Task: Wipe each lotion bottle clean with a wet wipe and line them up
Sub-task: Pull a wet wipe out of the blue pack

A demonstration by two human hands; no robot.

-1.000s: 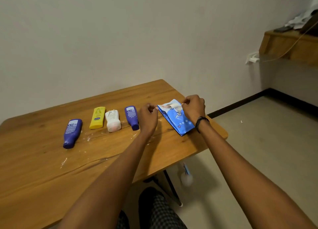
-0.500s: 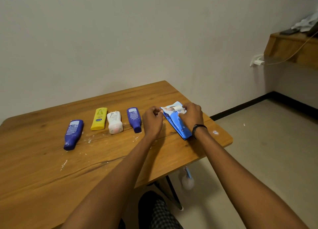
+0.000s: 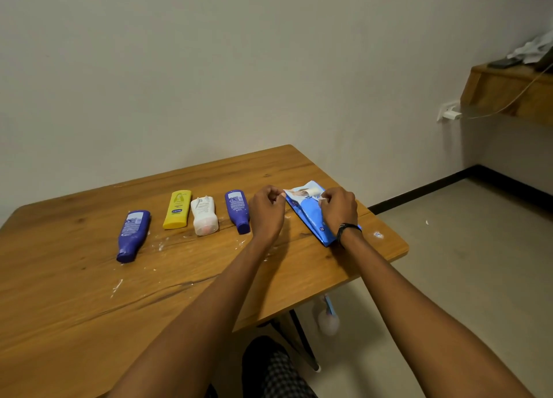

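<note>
On the table [image 3: 74, 308], the wipe pack [image 3: 308, 218] lies gripped under your right hand [image 3: 339, 209], and your left hand [image 3: 266, 212] pinches its far corner. Left of that hand lies the nearest bottle [image 3: 238, 210], then the second bottle [image 3: 204, 215] just beside the third bottle [image 3: 177, 209], with the farthest bottle [image 3: 133, 234] apart.

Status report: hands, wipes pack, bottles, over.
Top of wipes pack pinched by left hand and right hand. Four lotion bottles lie flat left of it, untouched. Some white smears on tabletop; nothing in the way.
</note>
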